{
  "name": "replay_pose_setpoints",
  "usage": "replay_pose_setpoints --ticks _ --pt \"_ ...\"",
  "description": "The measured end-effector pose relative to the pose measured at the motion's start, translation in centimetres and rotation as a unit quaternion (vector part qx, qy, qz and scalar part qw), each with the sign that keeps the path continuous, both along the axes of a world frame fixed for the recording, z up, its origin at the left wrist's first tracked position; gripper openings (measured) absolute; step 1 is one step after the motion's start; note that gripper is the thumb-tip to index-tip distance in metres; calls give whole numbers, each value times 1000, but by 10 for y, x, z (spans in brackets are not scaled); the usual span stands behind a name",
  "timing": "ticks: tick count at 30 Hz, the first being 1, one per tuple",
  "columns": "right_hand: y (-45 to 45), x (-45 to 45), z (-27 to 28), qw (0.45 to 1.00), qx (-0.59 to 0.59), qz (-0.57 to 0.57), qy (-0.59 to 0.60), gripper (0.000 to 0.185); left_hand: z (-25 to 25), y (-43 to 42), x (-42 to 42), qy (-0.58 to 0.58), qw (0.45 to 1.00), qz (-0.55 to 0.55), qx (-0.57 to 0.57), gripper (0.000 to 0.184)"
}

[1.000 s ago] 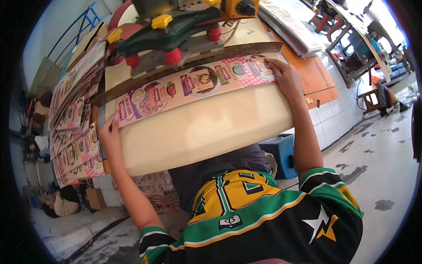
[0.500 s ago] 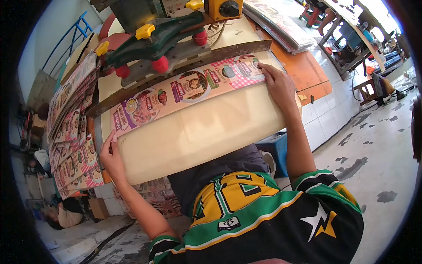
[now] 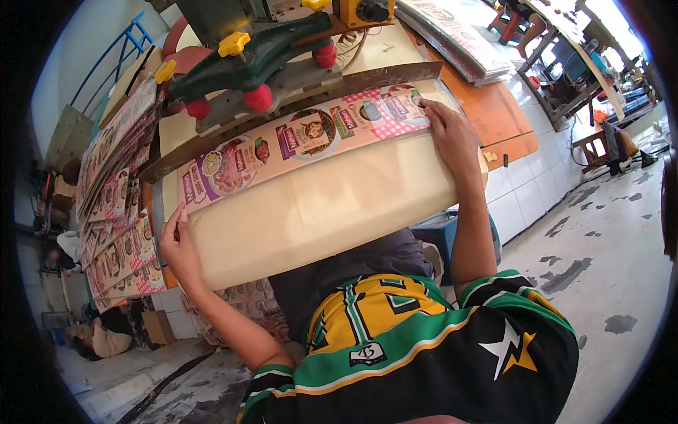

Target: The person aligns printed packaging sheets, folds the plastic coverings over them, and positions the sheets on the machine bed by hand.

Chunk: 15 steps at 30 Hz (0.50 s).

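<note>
A long printed strip [image 3: 296,141] with food pictures lies slantwise on a cream-coloured sheet-covered bed [image 3: 318,205]. Its upper long edge runs along a metal bar [image 3: 289,99] of the machine. My left hand [image 3: 180,247] pinches the strip's lower left corner between thumb and fingers. At the opposite end, my right hand [image 3: 452,138] grips the right edge, the thumb on top. Above the bar, the machine's dark green clamp arm [image 3: 247,67] carries yellow knobs and red round feet. The undersides of both hands' grips are hidden.
A tall stack of similar printed sheets [image 3: 116,184] stands to the left. Another pile of sheets [image 3: 459,42] lies on the orange board [image 3: 505,127] at the upper right. A blue bin [image 3: 441,237] sits below the bed. Other people are in the background.
The view has shifted slightly. Both hands stay at the strip's ends, and the strip keeps its place along the bar.
</note>
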State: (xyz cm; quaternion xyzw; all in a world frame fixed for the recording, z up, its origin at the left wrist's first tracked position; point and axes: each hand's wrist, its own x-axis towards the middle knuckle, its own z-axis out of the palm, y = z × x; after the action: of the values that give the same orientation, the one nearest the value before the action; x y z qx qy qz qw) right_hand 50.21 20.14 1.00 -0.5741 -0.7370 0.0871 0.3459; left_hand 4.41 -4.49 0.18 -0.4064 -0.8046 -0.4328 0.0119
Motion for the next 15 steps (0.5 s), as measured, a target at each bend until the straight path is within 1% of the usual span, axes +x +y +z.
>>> replay_pose_setpoints --ticks 2,9,15 --pt "0 -1 0 1000 0 -4 -6 27 1 -1 -1 30 999 -14 -9 27" --pt "1 1 1 1000 1 7 -2 28 4 1 5 26 999 16 -18 27" --pt "-2 -4 6 1000 -15 -10 -16 27 1 -2 0 55 998 21 -15 26"
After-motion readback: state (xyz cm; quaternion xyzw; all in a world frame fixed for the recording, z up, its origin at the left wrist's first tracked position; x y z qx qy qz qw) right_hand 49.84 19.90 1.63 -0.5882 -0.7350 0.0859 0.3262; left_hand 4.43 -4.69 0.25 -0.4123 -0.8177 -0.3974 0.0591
